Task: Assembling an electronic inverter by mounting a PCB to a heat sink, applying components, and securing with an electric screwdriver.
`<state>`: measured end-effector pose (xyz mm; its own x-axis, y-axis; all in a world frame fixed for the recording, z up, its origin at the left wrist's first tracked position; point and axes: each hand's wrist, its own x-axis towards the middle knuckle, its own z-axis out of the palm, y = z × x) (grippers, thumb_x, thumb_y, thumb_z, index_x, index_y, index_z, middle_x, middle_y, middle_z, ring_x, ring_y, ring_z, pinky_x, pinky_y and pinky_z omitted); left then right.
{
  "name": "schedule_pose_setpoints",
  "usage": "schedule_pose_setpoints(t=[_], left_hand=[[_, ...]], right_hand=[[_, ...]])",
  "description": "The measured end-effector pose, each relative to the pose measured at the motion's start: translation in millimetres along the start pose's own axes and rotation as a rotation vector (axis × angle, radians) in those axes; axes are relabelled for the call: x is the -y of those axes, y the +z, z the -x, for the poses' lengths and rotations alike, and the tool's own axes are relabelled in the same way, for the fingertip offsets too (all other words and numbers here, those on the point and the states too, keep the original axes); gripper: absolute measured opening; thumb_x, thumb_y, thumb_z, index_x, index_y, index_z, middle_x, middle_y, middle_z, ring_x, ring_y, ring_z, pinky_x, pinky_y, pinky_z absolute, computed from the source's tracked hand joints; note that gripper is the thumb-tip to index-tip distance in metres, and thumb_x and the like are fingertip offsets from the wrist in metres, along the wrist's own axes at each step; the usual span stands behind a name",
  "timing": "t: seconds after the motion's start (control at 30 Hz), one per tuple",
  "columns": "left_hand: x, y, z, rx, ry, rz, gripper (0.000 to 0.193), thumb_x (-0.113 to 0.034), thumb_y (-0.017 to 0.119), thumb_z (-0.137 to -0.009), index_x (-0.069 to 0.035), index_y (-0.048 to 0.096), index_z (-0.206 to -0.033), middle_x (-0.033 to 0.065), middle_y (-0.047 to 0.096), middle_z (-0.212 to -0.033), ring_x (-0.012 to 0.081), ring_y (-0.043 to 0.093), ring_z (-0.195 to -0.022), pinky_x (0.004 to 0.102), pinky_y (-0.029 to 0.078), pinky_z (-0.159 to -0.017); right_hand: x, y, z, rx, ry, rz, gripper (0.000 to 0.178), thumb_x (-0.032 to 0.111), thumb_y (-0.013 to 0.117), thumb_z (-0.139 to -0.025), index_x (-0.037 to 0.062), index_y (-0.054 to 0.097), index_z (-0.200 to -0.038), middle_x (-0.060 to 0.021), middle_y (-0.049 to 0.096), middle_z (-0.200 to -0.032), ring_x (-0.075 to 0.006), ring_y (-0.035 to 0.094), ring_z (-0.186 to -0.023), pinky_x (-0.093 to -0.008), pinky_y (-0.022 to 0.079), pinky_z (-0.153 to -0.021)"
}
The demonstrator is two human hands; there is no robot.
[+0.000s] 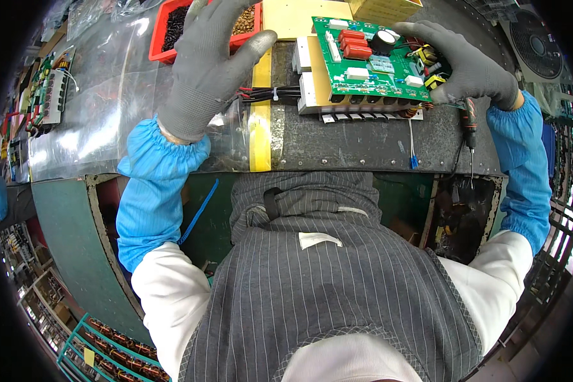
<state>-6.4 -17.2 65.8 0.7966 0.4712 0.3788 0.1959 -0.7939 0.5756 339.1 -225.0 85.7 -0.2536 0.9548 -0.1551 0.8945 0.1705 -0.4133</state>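
A green circuit board point(381, 65) with red capacitors, a round black-and-white component and several wires lies over a metal heatsink assembly on the bench. My right hand point(470, 66), in a grey glove, grips the board's right side, fingers at the far corner and thumb at the near one. My left hand point(213, 60), also gloved in grey, is above the near edge of a red bin point(163, 55), thumb spread from the fingers. Its fingertips run off the top of the picture. Black screws point(174, 28) and brass-coloured small parts point(244, 23) lie in the bin.
Black cables point(280, 93) run left from the assembly across yellow tape point(260, 137). A power screwdriver point(469, 124) hangs at the bench's right front edge. Another circuit board assembly point(52, 92) stands at the far left, beyond clear plastic sheeting point(99, 121). A fan point(535, 44) is at the right.
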Motion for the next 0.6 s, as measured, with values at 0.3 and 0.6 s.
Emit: schedule_pose_setpoints(t=[0.3, 0.6], left_hand=[[7, 13, -3, -0.032, 0.102, 0.015, 0.052, -0.017, 0.071, -0.092, -0.005, 0.057, -0.141, 0.0167, 0.065, -0.134, 0.0317, 0.062, -0.127, 0.056, 0.032, -0.121], [6, 51, 5, 0.108, 0.31, 0.029, 0.1, -0.06, 0.084, -0.071, -0.011, 0.05, -0.151, 0.0198, 0.053, -0.148, 0.0421, 0.045, -0.142, 0.0544, 0.034, -0.12]], right_hand=[[17, 14, 2, -0.089, -0.046, 0.126, 0.113, 0.041, 0.091, -0.059, 0.0085, 0.043, -0.156, -0.0172, 0.056, -0.137, -0.0363, 0.056, -0.13, -0.0485, 0.044, -0.114], [39, 38, 5, -0.19, 0.08, 0.382, 0.111, 0.032, 0.089, -0.058, 0.0178, 0.041, -0.157, -0.0118, 0.055, -0.139, -0.0336, 0.051, -0.136, -0.0558, 0.034, -0.118]])
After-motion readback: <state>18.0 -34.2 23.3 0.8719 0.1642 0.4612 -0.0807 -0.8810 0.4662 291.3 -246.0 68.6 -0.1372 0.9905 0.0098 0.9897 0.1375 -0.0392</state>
